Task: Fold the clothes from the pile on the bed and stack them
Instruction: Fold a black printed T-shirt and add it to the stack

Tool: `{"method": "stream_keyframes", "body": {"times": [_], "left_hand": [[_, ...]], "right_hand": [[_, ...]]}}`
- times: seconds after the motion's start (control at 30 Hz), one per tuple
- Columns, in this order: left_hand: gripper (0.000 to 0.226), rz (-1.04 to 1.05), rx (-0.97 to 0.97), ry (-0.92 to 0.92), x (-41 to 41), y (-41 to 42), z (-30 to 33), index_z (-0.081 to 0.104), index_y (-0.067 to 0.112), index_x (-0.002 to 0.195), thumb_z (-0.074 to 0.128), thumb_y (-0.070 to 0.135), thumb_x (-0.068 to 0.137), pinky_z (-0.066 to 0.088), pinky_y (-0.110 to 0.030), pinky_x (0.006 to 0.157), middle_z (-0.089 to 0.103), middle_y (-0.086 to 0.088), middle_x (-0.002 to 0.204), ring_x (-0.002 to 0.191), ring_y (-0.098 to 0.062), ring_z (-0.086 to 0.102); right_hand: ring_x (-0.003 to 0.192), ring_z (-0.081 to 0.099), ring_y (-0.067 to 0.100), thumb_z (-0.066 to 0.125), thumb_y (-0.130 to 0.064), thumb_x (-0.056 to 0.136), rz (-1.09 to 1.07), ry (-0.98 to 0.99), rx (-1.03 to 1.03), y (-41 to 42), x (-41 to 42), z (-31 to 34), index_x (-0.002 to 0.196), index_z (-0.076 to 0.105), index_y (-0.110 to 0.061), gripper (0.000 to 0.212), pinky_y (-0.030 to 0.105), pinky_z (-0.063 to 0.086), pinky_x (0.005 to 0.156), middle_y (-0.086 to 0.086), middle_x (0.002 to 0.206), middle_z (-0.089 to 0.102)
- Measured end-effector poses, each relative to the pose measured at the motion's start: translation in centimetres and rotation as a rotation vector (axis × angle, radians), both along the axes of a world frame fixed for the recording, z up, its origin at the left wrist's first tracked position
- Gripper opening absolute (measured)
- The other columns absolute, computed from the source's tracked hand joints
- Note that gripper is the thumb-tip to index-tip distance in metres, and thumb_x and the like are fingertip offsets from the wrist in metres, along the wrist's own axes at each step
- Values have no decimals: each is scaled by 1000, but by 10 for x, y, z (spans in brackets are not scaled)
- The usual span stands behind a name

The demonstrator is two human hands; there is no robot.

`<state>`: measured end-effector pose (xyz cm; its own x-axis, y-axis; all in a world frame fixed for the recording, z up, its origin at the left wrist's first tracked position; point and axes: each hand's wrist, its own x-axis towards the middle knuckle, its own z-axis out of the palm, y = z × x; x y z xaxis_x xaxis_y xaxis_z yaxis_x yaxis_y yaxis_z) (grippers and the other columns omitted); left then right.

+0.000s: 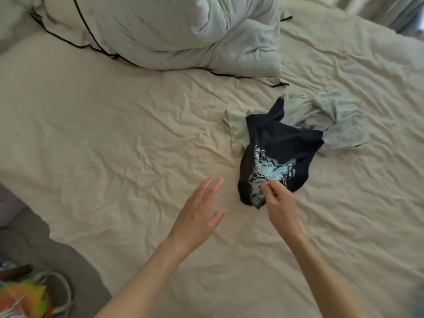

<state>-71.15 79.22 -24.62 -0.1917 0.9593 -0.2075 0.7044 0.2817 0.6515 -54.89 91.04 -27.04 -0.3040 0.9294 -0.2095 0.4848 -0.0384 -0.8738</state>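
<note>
A crumpled dark navy T-shirt (278,148) with a pale blue print lies on the beige bed sheet (114,138), right of the middle. It overlaps a rumpled pale green garment (332,120) that spreads behind it and to the right. My right hand (278,203) pinches the near edge of the navy T-shirt between thumb and fingers. My left hand (197,212) hovers over the bare sheet just left of the T-shirt, fingers straight and spread, holding nothing.
A bunched pale duvet (160,31) with black trim fills the head of the bed. The bed's left edge drops to a grey floor (57,253). A colourful bag with white handles (29,294) sits at the lower left.
</note>
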Motion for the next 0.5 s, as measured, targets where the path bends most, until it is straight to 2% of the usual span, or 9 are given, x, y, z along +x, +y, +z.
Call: {"method": "stream_keyframes", "body": {"times": [0.07, 0.13, 0.2, 0.23, 0.3, 0.37, 0.47, 0.5], "left_hand": [[78, -40, 48, -7, 3, -2, 19, 14, 27, 148, 63, 29, 88, 12, -24, 117, 12, 1, 157, 144, -9, 8], [82, -81, 34, 9, 6, -9, 38, 15, 28, 148, 67, 31, 84, 13, -28, 118, 14, 1, 156, 145, -12, 8], [76, -104, -10, 6, 7, -20, 55, 26, 24, 146, 68, 30, 83, 16, -28, 116, 27, 1, 152, 143, -15, 16], [71, -90, -28, -14, 7, -28, 64, 32, 21, 144, 68, 27, 84, 22, -27, 113, 38, 0, 147, 140, -17, 26], [55, -8, -23, -46, 3, -50, 80, 44, 18, 135, 66, 23, 84, 36, -29, 102, 52, 1, 131, 122, -16, 47], [32, 58, 17, -50, -7, -76, 96, 56, 16, 119, 62, 20, 88, 43, -28, 89, 60, 2, 114, 105, -15, 56], [2, 129, 84, -83, -29, -111, 124, 61, 15, 90, 60, 16, 90, 38, -18, 71, 61, 8, 85, 79, -8, 56], [5, 164, 111, -102, -36, -120, 137, 59, 16, 86, 59, 14, 90, 37, -15, 68, 60, 11, 79, 74, -4, 55]], "right_hand": [[56, 32, 2, 55, -3, 92, 68, 37, -54, -23, 2, 24, 61, 36, -19, 39, 19, 27, 54, -10, 59, 34], [59, 34, 5, 54, -2, 92, 151, 61, -126, -43, -3, 48, 63, 42, -10, 33, 27, 29, 57, 1, 59, 38], [63, 42, 14, 53, -4, 93, 225, 84, -178, -59, -11, 75, 73, 51, 4, 22, 34, 34, 58, 19, 66, 48], [63, 43, 15, 52, -5, 94, 245, 101, -186, -67, -14, 88, 75, 52, 6, 22, 33, 34, 58, 20, 67, 49], [60, 38, 12, 53, -7, 94, 277, 124, -172, -83, -21, 111, 72, 49, 3, 24, 27, 30, 56, 8, 63, 43], [62, 37, 14, 53, -10, 95, 331, 112, -159, -99, -30, 132, 73, 49, 3, 26, 29, 28, 58, 6, 64, 41], [60, 37, 10, 55, -15, 94, 419, 57, -75, -116, -48, 164, 66, 49, -11, 29, 30, 29, 58, -1, 60, 42], [58, 37, 10, 56, -16, 94, 445, 38, -35, -120, -55, 176, 64, 48, -16, 31, 30, 29, 57, -4, 58, 42]]}}
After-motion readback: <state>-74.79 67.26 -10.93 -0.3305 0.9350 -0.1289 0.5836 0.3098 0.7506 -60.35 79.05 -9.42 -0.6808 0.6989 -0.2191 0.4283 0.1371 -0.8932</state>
